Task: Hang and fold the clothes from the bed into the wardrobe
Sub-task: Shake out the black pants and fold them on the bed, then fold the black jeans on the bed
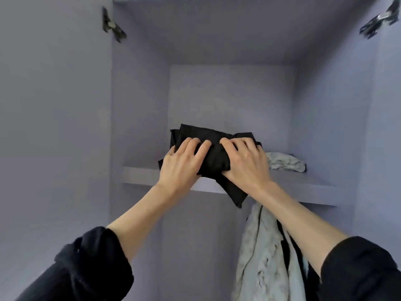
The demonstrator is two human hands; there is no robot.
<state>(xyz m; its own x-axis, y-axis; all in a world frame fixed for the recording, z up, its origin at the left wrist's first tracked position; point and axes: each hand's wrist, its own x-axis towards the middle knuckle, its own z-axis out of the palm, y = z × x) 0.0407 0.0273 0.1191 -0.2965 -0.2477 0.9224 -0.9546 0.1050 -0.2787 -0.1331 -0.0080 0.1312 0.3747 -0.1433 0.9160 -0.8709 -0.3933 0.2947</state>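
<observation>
A folded black garment [214,155] is held up at the front edge of the wardrobe's upper shelf [299,183]. My left hand [181,164] grips its left side with fingers curled over the top. My right hand [245,164] grips its right side the same way. One loose end of the black cloth hangs down below the shelf edge. A crumpled light grey-green garment [286,162] lies on the shelf just right of my right hand. A pale garment [264,257] hangs below the shelf, partly behind my right forearm.
The wardrobe is pale lilac, with side walls close on both sides and both doors open. Dark hinges [111,26] sit high on the left and a second hinge [379,21] on the right. The left part of the shelf is bare.
</observation>
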